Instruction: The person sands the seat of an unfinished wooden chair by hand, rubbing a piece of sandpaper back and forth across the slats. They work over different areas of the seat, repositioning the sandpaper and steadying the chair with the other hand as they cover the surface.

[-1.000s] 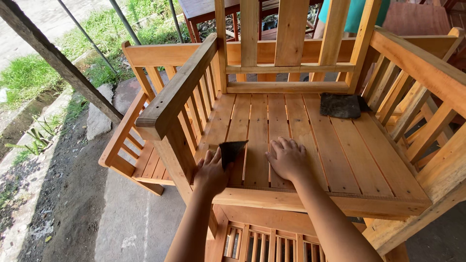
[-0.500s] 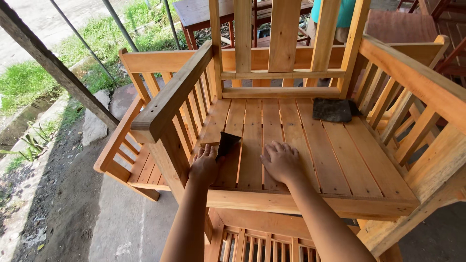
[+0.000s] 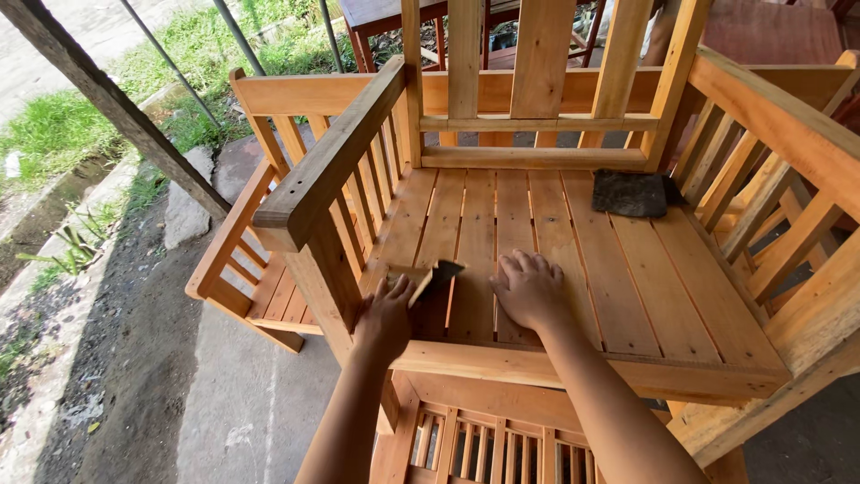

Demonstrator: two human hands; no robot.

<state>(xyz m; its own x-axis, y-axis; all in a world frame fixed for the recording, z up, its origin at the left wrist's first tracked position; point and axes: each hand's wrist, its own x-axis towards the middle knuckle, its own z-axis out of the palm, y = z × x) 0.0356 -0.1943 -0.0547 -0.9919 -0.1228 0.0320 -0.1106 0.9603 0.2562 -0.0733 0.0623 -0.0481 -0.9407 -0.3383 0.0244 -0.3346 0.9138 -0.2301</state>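
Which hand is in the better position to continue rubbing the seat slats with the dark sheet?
The left hand. It already holds the dark sheet on the slats near the left armrest. The right hand lies flat and empty on the seat, probably only bracing.

Bare matt wooden chair seat [image 3: 573,260] (slatted)
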